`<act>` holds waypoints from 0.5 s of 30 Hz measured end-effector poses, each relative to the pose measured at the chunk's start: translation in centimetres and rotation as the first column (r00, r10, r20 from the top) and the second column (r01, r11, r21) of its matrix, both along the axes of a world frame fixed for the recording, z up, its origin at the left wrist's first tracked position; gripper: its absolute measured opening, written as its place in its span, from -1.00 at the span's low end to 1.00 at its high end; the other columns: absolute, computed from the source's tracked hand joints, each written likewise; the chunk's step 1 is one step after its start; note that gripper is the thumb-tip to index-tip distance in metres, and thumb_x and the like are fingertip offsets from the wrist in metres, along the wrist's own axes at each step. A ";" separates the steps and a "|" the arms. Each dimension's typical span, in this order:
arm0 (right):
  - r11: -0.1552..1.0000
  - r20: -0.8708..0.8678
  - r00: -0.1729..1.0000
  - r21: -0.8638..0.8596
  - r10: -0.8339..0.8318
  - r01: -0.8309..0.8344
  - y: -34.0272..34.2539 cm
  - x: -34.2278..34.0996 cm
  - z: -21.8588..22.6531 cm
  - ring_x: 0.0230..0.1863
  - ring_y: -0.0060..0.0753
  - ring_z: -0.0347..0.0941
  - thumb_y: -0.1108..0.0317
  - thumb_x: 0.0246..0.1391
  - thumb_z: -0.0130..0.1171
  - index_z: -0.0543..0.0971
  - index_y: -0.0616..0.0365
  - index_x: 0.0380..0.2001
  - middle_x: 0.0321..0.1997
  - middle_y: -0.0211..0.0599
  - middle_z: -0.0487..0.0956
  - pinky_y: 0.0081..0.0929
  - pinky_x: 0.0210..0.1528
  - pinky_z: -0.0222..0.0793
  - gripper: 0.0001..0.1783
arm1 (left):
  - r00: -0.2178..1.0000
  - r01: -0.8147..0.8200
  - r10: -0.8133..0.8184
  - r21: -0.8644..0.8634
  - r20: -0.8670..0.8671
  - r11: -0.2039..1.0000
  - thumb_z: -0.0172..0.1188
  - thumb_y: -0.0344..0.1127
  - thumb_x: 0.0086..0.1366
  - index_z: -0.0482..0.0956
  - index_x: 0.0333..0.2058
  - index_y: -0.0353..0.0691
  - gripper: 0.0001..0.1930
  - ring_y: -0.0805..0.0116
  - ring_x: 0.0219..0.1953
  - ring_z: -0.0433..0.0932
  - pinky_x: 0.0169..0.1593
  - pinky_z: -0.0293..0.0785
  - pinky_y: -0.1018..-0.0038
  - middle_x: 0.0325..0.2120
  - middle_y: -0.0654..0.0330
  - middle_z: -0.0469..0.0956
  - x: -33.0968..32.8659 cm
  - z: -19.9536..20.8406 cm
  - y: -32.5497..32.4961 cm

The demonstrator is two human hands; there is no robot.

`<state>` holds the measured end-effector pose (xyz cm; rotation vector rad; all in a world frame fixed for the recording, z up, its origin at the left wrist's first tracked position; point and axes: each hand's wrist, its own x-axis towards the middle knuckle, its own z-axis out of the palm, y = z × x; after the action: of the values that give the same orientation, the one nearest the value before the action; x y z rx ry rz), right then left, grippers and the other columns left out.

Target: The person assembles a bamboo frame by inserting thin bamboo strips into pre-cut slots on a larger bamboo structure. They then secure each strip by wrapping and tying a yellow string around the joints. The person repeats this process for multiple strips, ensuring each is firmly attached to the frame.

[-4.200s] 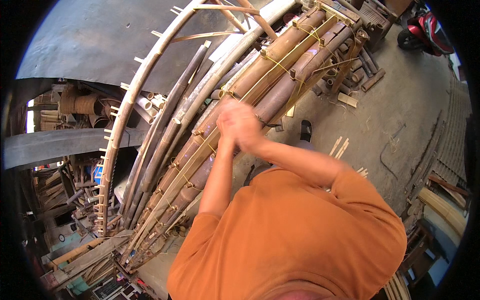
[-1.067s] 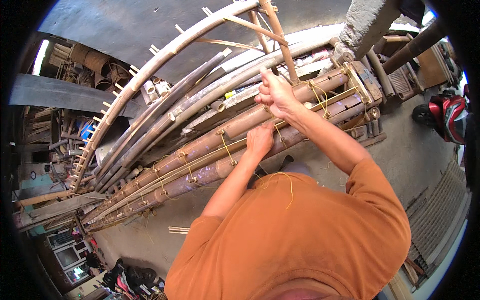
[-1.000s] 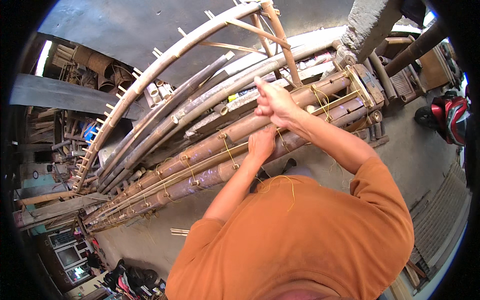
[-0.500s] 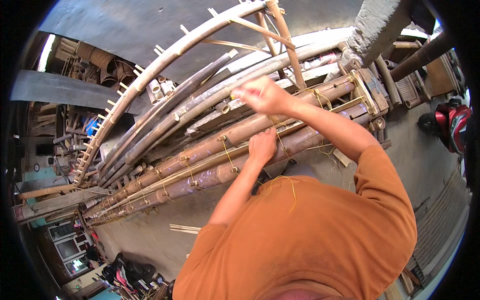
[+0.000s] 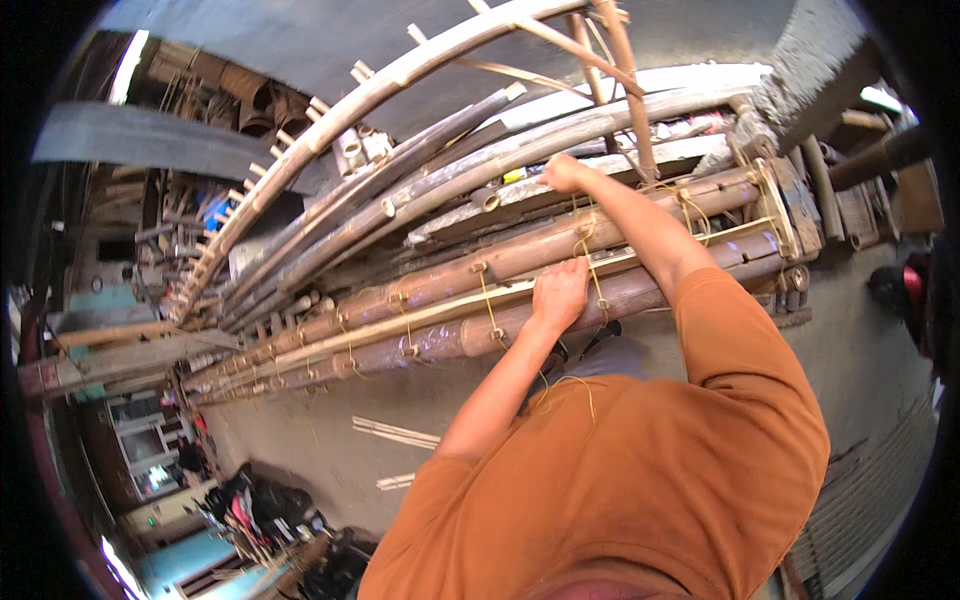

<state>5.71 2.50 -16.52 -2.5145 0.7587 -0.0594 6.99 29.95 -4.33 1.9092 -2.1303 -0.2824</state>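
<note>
Two long bamboo poles run side by side from the far left toward the right: a far pole (image 5: 527,259) and a near pole (image 5: 448,338). Thin yellow cords are looped across them at short pegs. Between the poles lies a pale bamboo strip (image 5: 440,312). My left hand (image 5: 560,295) is closed over this strip, its fingertips partly hidden. Beyond the far pole, my right hand (image 5: 567,174) is raised in a closed fist. A yellow cord (image 5: 584,240) rises from the far pole toward that fist; the grip itself is hard to make out.
Behind the poles lie stacked bamboo poles (image 5: 450,185) and a curved bamboo frame (image 5: 345,108) with pegs. A rough concrete pillar (image 5: 808,70) stands at the upper right. Split bamboo sticks (image 5: 395,432) lie on the floor, and dark bundled items (image 5: 262,505) are at the lower left.
My right hand has moved away from me, beyond the far pole. My left hand stays on the strip. The whole view has shifted with my head.
</note>
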 end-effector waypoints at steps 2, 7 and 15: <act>0.900 -0.129 0.974 0.376 -0.187 0.222 -0.5 1.1 4.2 -0.40 0.01 0.58 -0.04 0.15 0.12 0.63 0.26 -0.31 -0.38 0.09 0.62 -0.16 -0.30 0.50 -0.51 | 0.994 -0.030 0.016 -0.133 -0.108 0.991 0.08 -0.29 0.27 0.39 -0.37 -0.24 -0.85 -0.04 -0.38 0.57 -0.30 0.48 0.12 -0.45 0.02 0.53 0.9 -1.3 0.9; 0.880 -0.004 0.880 -0.005 -0.475 0.475 -7.9 -0.4 12.7 -0.34 -0.07 0.62 -0.15 0.23 0.00 0.63 0.29 -0.42 -0.39 0.12 0.62 -0.29 -0.29 0.53 -0.38 | 0.985 0.048 -0.069 -0.132 -0.158 0.990 0.12 -0.31 0.25 0.46 -0.29 -0.26 -0.86 -0.02 -0.29 0.55 -0.17 0.44 0.18 -0.34 0.01 0.52 1.6 -0.1 1.0; 0.903 0.720 0.545 0.363 -0.429 0.231 16.9 -0.1 26.4 -0.12 -0.47 0.48 0.07 0.31 -0.01 0.56 0.24 -0.17 -0.21 -0.30 0.58 -0.46 0.03 0.36 -0.59 | 0.822 -0.044 -0.111 -0.256 -0.559 0.966 0.09 -0.34 0.30 0.60 -0.25 -0.31 -0.82 0.00 -0.23 0.59 -0.09 0.50 0.25 -0.30 -0.06 0.61 13.9 8.2 7.7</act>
<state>5.61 19.42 9.88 -1.7734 0.7683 -1.0928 20.91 37.69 3.86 1.4063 -1.6955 -0.4865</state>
